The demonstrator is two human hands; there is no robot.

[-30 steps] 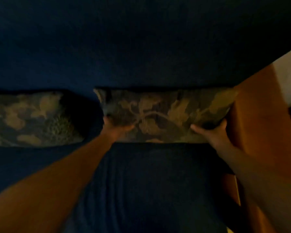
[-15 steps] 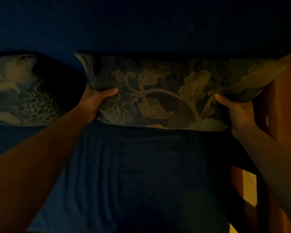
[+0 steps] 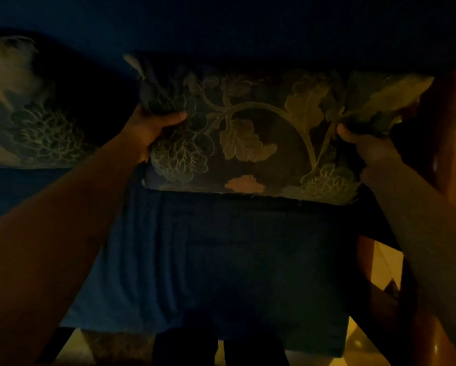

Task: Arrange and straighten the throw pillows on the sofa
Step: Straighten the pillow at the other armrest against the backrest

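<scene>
A dark floral throw pillow (image 3: 250, 138) with a leaf and vine pattern stands against the back of the blue sofa (image 3: 221, 22). My left hand (image 3: 153, 128) grips its upper left corner, thumb pressed into the front. My right hand (image 3: 366, 146) pinches its upper right corner, bunching the fabric. A second floral pillow (image 3: 31, 122) leans against the sofa back at the far left, apart from the first one. The room is dim.
The blue seat cushion (image 3: 208, 260) lies below the pillow, wrinkled on its left side. A wooden armrest (image 3: 448, 143) rises at the right edge. Light floor (image 3: 380, 262) shows beyond the seat's right and front edges.
Both hands moved from the pillow's lower edge up to its upper corners and closed on them. The pillow now stands taller, its front face more in sight.
</scene>
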